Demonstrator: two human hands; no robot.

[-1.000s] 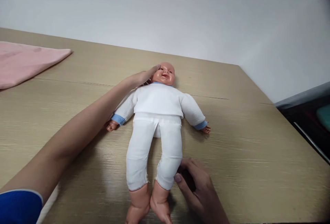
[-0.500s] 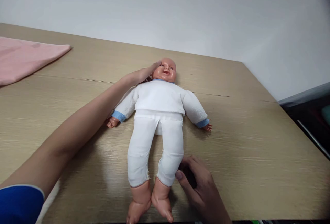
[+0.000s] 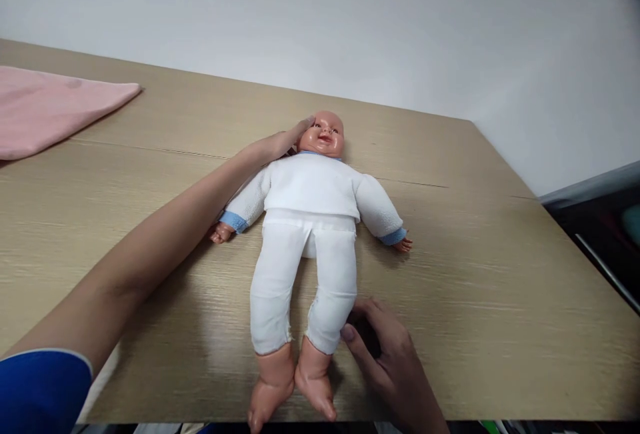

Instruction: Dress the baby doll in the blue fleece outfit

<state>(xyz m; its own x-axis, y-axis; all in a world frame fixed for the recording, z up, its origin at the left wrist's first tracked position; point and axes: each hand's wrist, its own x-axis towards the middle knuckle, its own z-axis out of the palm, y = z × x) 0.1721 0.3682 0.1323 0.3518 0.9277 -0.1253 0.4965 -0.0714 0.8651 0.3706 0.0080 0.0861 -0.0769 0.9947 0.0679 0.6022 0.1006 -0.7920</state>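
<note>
A baby doll (image 3: 310,221) in a white top and white trousers lies on its back on the wooden table (image 3: 475,274), head away from me, bare feet near the front edge. My left hand (image 3: 285,143) reaches across and cups the side of the doll's head, fingers partly under it. My right hand (image 3: 380,354) rests on the table beside the doll's lower leg, thumb touching the trouser cuff, fingers curled.
A folded pink cloth (image 3: 45,111) lies at the table's far left. A white wall stands behind the table. A dark unit (image 3: 600,227) sits to the right, beyond the table's edge.
The view has drifted slightly, so the doll sits a little higher in frame. Both hands keep their places on the doll's head and leg.
</note>
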